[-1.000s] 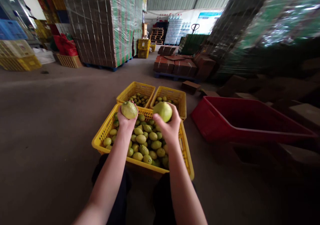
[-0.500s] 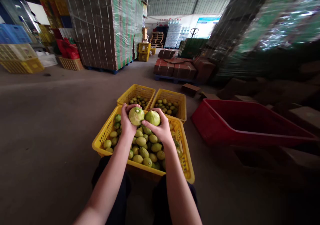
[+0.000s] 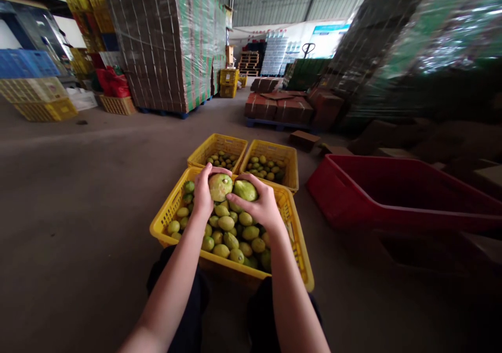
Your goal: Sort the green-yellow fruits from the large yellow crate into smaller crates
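Note:
My left hand [image 3: 204, 190] is closed round a yellow-green lemon [image 3: 220, 186] that has a brownish patch on its skin. A greener lemon [image 3: 245, 190] sits in my right hand [image 3: 263, 202], its thumb underneath and its fingers over the top. Both fruits are held side by side above a yellow plastic crate [image 3: 304, 259]. Many green and yellowish lemons [image 3: 226, 223] fill that crate in front of my knees. My forearms cover part of the crate and its fruit.
Behind the near crate stand two more yellow crates [image 3: 202, 151] holding lemons. To the right is a large red tub [image 3: 333, 196], with cardboard pieces around it. Wrapped pallet stacks [image 3: 152, 55] and flat carton bundles [image 3: 292, 110] stand farther back.
Both lemons have been turned in my hands; the left one now shows its brownish patch and its stem end points up and right. The whole view has shifted slightly.

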Motion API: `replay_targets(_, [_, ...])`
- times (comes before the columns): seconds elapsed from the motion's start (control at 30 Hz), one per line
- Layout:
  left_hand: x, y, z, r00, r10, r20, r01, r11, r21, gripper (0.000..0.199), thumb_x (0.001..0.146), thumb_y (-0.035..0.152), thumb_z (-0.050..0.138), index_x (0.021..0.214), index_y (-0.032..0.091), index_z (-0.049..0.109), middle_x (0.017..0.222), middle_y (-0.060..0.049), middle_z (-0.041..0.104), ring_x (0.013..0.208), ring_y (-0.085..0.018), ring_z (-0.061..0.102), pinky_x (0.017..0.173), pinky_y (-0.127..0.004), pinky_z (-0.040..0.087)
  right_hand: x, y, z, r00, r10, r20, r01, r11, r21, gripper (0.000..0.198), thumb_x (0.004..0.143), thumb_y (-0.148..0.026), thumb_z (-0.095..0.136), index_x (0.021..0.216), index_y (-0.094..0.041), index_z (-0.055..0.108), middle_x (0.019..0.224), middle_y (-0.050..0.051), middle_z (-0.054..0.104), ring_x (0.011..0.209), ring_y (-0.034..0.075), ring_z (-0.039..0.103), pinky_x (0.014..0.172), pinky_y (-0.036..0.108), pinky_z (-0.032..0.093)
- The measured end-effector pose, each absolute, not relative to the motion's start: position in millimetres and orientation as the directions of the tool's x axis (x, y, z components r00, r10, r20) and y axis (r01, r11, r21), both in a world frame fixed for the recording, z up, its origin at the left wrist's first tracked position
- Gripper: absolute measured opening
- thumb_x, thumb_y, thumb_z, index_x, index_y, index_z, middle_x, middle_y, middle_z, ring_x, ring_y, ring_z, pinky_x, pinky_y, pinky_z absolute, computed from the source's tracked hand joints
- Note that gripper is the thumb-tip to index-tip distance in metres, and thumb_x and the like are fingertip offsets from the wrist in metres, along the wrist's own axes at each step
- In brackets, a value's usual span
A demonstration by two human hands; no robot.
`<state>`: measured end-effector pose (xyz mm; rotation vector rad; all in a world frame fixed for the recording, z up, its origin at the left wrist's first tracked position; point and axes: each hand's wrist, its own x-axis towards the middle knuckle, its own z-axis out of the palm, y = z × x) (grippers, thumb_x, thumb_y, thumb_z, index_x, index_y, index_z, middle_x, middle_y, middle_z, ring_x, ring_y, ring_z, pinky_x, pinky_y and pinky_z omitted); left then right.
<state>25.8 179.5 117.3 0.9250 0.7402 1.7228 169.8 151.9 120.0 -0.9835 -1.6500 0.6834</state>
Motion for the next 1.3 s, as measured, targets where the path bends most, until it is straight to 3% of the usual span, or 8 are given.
replay_targets(0.17, [36.0,181.5,121.6,-0.05,0.987,-0.152,-0.8,0.051,0.597,0.043,0.095,0.027,0.039,0.068,0.018,0.071,0.066,-0.009,0.07,0.089,-0.027,0.073,0.081,-0.037,0.056,161.3,161.3,111.0,0.08,0.992,0.094,-0.045,0.098,-0.994,0.041,0.073,-0.061,0.075,0.087,-0.022,0.071,0.071,0.001,0.069,0.058,0.02,0.063,0.047,0.031,0.051])
replay_targets(0.3, [42.7,185.5,119.1,0.099,0.909,-0.404,-0.917,0.241,0.318,0.039,0.096,0.03,0.035,0.084,0.017,0.07,0.072,-0.01,0.069,0.093,-0.029,0.073,0.086,-0.045,0.059,158.2,173.4,104.8,-0.024,0.977,-0.213,-0.416,-0.204,-0.886,0.039,0.075,-0.056,0.066,0.089,-0.02,0.071,0.072,0.007,0.074,0.059,0.026,0.069,0.038,0.033,0.051])
replay_targets(0.43, [45.5,188.8,117.9,0.091,0.904,-0.418,-0.897,0.257,0.361,0.037,0.097,0.034,0.039,0.097,0.016,0.071,0.075,-0.01,0.07,0.083,-0.026,0.073,0.076,-0.04,0.062,170.3,176.6,109.0,-0.042,0.989,-0.145,-0.536,-0.144,-0.832,0.033,0.069,-0.043,0.065,0.092,-0.02,0.07,0.076,0.007,0.077,0.067,0.028,0.074,0.042,0.035,0.057])
replay_targets(0.67, [39.8,180.4,129.7,0.172,0.917,-0.36,-0.872,0.311,0.378,0.039,0.095,0.033,0.04,0.11,0.016,0.071,0.076,-0.008,0.073,0.055,-0.016,0.067,0.043,-0.02,0.05,194.8,172.7,115.1,-0.041,0.999,-0.025,-0.493,-0.042,-0.869,0.037,0.071,-0.054,0.074,0.089,-0.022,0.069,0.075,0.006,0.074,0.065,0.024,0.073,0.045,0.033,0.058])
replay_targets(0.9, [41.3,177.7,124.7,0.286,0.932,-0.221,-0.782,0.36,0.509,0.038,0.088,0.041,0.048,0.094,0.013,0.074,0.075,-0.011,0.074,0.045,-0.016,0.062,0.036,-0.023,0.044,197.1,163.8,123.6,-0.018,0.999,-0.028,-0.309,-0.032,-0.951,0.054,0.077,-0.075,0.054,0.065,-0.023,0.063,0.055,0.006,0.063,0.035,0.013,0.043,0.027,0.026,0.029])
replay_targets(1.1, [45.9,175.7,123.5,0.286,0.953,-0.099,-0.796,0.293,0.53,0.039,0.088,0.045,0.052,0.087,0.012,0.074,0.072,-0.012,0.073,0.06,-0.022,0.069,0.044,-0.027,0.05,195.0,164.6,124.4,-0.087,0.994,-0.059,-0.301,-0.083,-0.95,0.057,0.078,-0.079,0.052,0.071,-0.024,0.064,0.051,0.002,0.057,0.037,0.011,0.039,0.029,0.024,0.026])
replay_targets(1.2, [47.3,175.3,123.7,0.226,0.965,-0.136,-0.833,0.264,0.486,0.042,0.092,0.046,0.048,0.085,0.013,0.074,0.077,-0.012,0.075,0.052,-0.017,0.064,0.044,-0.025,0.05,192.5,171.9,117.1,-0.024,0.998,-0.049,-0.402,-0.055,-0.914,0.052,0.076,-0.074,0.062,0.077,-0.023,0.065,0.063,0.005,0.067,0.047,0.016,0.055,0.033,0.026,0.039])
replay_targets(1.3, [50.3,180.4,123.5,0.106,0.971,-0.216,-0.9,0.187,0.394,0.042,0.098,0.042,0.041,0.089,0.017,0.073,0.079,-0.009,0.075,0.057,-0.015,0.067,0.051,-0.023,0.054,191.1,180.0,107.0,0.055,0.997,0.059,-0.487,0.078,-0.87,0.049,0.072,-0.07,0.072,0.087,-0.024,0.066,0.083,0.006,0.076,0.077,0.025,0.073,0.058,0.036,0.062])
